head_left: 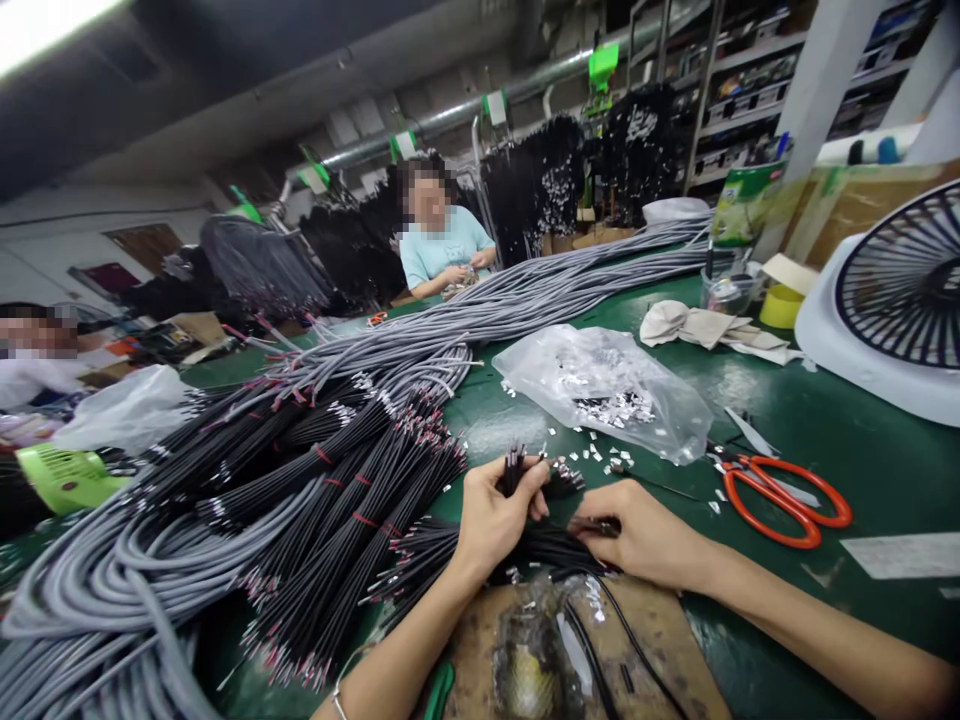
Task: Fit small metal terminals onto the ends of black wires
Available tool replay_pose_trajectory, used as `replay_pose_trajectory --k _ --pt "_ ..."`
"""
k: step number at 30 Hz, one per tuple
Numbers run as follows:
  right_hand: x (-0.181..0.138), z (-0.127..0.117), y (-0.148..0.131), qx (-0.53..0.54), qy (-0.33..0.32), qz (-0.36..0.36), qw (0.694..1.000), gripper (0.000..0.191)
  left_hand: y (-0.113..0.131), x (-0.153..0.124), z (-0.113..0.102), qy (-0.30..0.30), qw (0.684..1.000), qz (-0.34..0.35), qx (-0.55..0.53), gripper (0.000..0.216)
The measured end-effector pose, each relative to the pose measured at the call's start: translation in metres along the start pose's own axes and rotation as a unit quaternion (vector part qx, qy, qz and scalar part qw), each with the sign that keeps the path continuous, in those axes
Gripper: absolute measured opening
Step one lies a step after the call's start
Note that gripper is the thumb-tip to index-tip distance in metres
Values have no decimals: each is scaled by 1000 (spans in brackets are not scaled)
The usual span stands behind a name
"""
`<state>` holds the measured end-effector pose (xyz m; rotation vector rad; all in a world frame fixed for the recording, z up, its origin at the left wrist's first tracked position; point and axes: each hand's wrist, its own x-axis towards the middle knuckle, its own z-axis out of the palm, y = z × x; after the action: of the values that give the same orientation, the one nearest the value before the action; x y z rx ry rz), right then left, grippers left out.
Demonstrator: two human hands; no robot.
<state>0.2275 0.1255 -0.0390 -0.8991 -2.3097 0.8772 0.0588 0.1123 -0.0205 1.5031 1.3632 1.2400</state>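
Note:
My left hand (495, 510) is closed around a small bunch of black cables (514, 468), whose stripped ends stick up between thumb and fingers. To its right, my right hand (645, 530) has its fingers curled in on black cables (555, 545) that run low between both hands. Exactly how many strands the right fingers grip is hidden. Just beyond the hands, small silvery metal tabs (592, 450) are scattered on the green table. Below them lies a worn board (652, 640) bearing a tape-wrapped lump (529, 660) and a loose black cable (630, 640).
Red-handled scissors (787, 500) lie at right, near a white fan (847, 310). A clear plastic bag (600, 385) holds more tabs. Tied bundles of black cables (352, 510) and grey cables (150, 550) fill the left. A person (442, 240) sits across the table; another (37, 360) is far left.

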Motion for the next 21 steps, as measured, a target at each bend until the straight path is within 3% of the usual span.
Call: replay_pose_trajectory --k 2,6,8,16,21 --pt "-2 -1 -2 -15 21 4 1000 19 -1 -2 1 -19 1000 -9 4 30" --pt "-3 -10 -7 -8 188 29 982 21 0 -9 3 -44 997 -2 64 29" --pt "-3 -14 -10 4 225 24 974 22 1 -13 3 -52 995 3 87 29" --pt "-8 -11 -15 41 217 -30 975 20 7 -15 5 -38 993 -8 116 35" --pt "-9 -10 -12 -41 234 12 971 28 7 -15 7 -20 996 -16 90 31"
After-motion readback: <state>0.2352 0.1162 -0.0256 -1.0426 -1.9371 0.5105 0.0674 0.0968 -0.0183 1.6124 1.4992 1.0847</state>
